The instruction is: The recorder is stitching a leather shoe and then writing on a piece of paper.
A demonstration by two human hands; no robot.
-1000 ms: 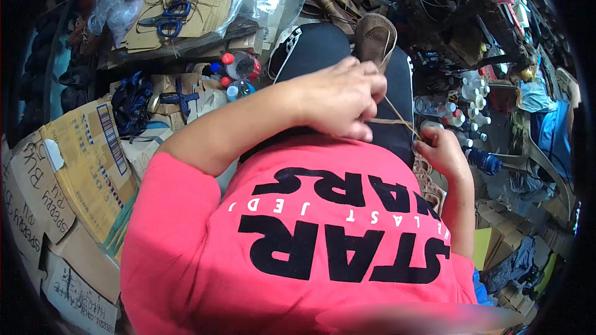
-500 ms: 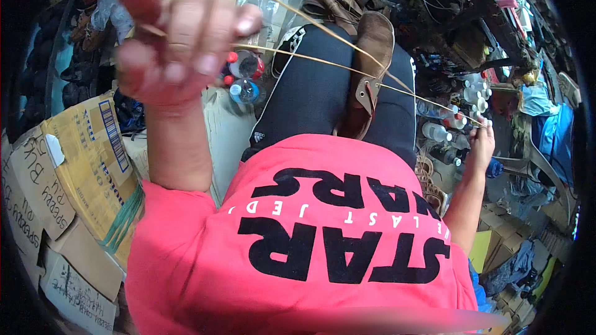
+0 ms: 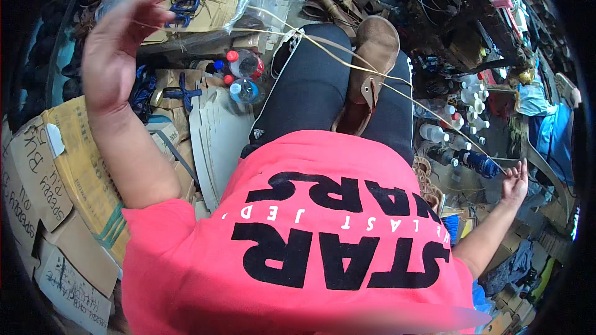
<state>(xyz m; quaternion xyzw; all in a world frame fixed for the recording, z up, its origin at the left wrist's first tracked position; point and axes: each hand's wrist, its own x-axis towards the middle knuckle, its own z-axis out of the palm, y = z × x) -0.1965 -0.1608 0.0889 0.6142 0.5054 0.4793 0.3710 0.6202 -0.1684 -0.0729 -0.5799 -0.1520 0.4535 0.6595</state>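
Observation:
A brown suede shoe [image 3: 377, 43] lies between my knees, toe pointing away and its lace flap with eyelets toward me. Tan cord [image 3: 347, 56] runs from the shoe out to both sides, with a slack loop crossing over my left thigh. Raised at the far left, my left hand [image 3: 118, 49] has its fingers bent together, a strand of the cord reaching into them; some blur hides the grip. Out to the right, my right hand [image 3: 514, 183] holds the cord's other end near the thumb, its remaining fingers spread.
Plastic bottles stand left of my thigh [image 3: 245, 90] and in a group at the right [image 3: 462, 130]. Blue-handled scissors [image 3: 184, 9] lie on cardboard at the far left. A cardboard box [image 3: 87, 167] is beside my left arm. Shoe pieces [image 3: 335, 0] fill the far side.
My hands have moved farther apart: the left outward to the left, the right outward and nearer to me. More cord has been drawn out on the right side.

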